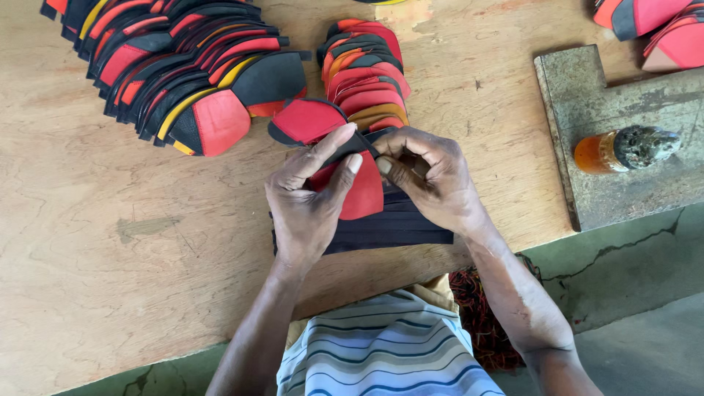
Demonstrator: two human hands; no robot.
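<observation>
We pinch a red leather piece (359,192) mid-frame: left hand (308,202) grips it, right hand (429,180) presses a black strip (352,144) along its edge; aligning looks underway.

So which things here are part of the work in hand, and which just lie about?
In hand: left hand, right hand, red piece, black strips, cut-piece stacks.
Lying about: orange bottle, metal slab, wooden table.

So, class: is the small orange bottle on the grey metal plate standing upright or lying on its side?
Lying on its side: the small orange bottle rests lengthwise on the grey metal plate, grimy cap pointing right.
</observation>
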